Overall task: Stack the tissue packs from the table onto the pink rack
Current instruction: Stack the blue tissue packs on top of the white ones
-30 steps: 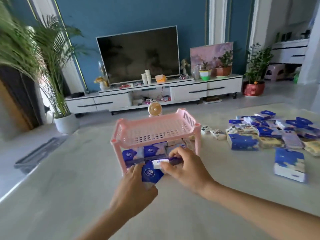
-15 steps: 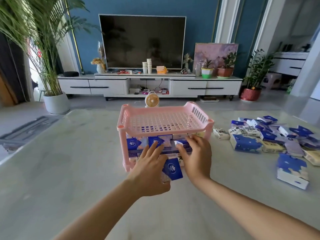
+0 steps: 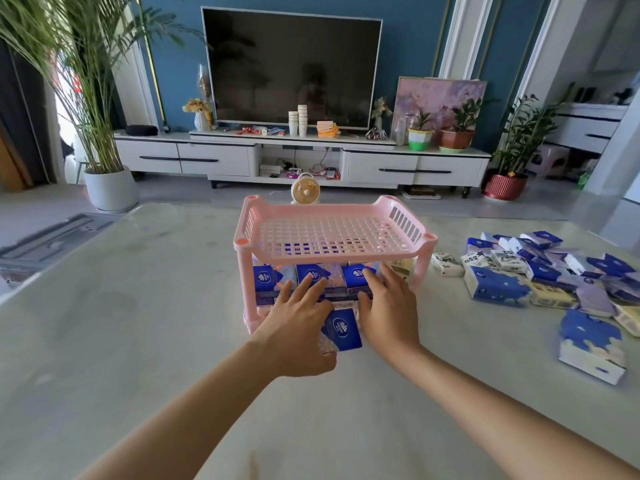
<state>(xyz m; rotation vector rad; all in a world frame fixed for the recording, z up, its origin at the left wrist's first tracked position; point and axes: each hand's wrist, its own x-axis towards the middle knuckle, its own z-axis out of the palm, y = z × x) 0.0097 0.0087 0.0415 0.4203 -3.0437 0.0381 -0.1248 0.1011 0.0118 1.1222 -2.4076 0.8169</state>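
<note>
Tissue packs [image 3: 540, 271]: loose heap at right of frame on the tabletop [image 3: 138, 306]. A further row stands on the lower shelf of the pink rack [image 3: 332, 258], centre frame, and one blue pack [image 3: 341, 329] lies at the rack's front. Soft film-wrapped bricks, probably light, squashy and slick; best pinched across the short sides. Rack is stiff slotted plastic. Left hand [image 3: 298, 327] and right hand [image 3: 388, 306]: fingers straight and spread, pressing the shelved row, gripping nothing visibly.

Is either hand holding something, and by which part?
Right hand holds nothing; its straight fingers touch packs on the lower shelf of the pink rack. A blue pack lies under the left hand; whether it is gripped cannot be told.
</note>
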